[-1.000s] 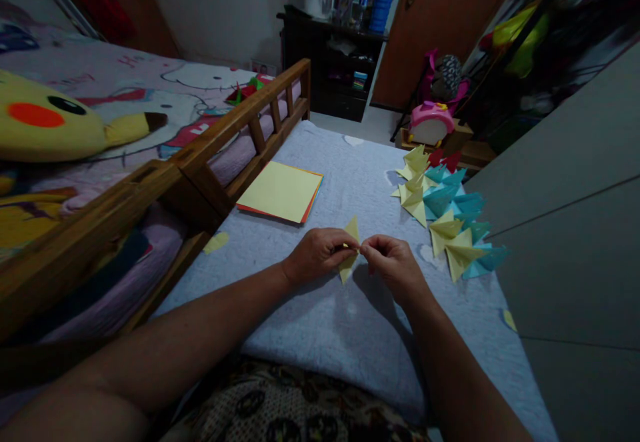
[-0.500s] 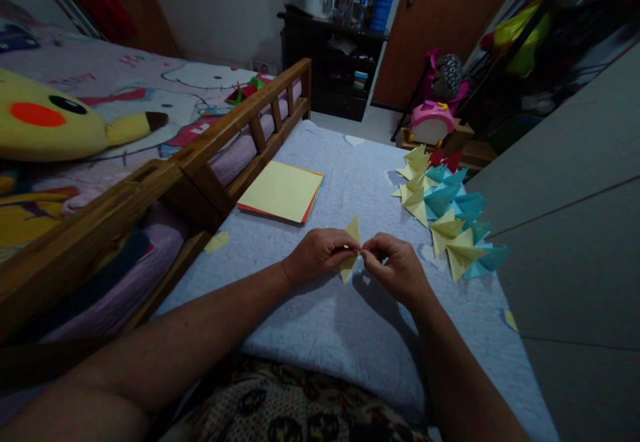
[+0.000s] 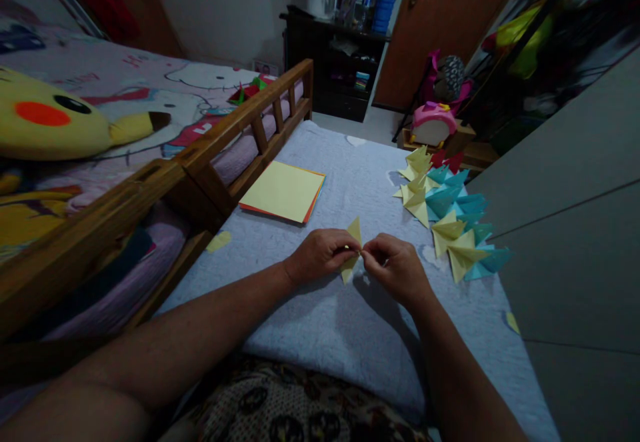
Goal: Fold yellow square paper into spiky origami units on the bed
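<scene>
Well, blue cloth (image 3: pixel 310 335) runs between the wooden railing (image 3: pixel 270 105) on the left and the pale panel (image 3: pixel 575 229) on the right, leaving room for the hands between the square paper stack (image 3: pixel 283 192) at far left and the yellow and teal folded figures (image 3: pixel 443 201) along the right edge. Midway across lies a yellow folded paper (image 3: pixel 355 230), its pointed ends showing far and near, while the left hand (image 3: pixel 323 253) pinches its middle between thumb and fingers and the right hand (image 3: pixel 395 265) meets it there, fingertips narrowly closed on its right side.
</scene>
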The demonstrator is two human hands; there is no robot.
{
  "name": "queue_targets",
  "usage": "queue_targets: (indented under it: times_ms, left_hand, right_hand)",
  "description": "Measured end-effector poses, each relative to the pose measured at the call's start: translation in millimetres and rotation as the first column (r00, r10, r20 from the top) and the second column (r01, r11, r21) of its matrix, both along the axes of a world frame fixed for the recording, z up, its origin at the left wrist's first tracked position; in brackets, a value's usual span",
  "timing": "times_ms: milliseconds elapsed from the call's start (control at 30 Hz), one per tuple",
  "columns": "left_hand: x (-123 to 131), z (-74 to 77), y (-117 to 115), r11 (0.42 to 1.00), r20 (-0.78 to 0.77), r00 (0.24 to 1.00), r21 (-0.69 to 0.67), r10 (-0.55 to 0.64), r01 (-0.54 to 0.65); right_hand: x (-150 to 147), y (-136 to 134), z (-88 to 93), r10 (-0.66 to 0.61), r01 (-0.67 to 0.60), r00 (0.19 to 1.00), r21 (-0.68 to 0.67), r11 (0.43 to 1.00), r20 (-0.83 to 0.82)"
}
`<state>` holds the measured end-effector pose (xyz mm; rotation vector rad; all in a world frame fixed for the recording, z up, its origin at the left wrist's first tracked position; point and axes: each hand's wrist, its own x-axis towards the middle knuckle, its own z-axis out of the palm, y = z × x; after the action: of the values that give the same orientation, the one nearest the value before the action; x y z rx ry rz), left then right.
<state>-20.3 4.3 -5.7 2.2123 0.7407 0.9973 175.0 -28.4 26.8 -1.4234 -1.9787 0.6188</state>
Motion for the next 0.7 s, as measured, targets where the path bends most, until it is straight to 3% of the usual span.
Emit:
queue_targets:
  times_ms: [167,467,567,700]
  left_hand:
    - [0.7,-0.2,-0.2,1.000,0.002,1.000,0.003,-0.007,0.007]
    - [-0.7,0.8,-0.1,1.000,0.008,1.000,-0.014,-0.014,0.014]
    - [-0.4,1.3,0.2,1.000,0.019,1.000,-0.004,-0.020,0.020]
    - [1.5,0.9,1.1,1.000,0.046,0.999,0.001,-0.019,0.019]
  right_hand:
    - [0.7,0.1,-1.1,0.032,-0.039,0.997,0.087,0.995,0.073]
    - [-2.9,0.8,1.2,-0.004,0.004,0.999,-0.001,1.000,0.032]
    - [-2.3,0.7,0.3,-0.021,0.019,0.999,-0.084,0.996,-0.029]
    - [0.6,1.5,-3.2,-0.068,0.015,0.982,-0.291,0.957,-0.174]
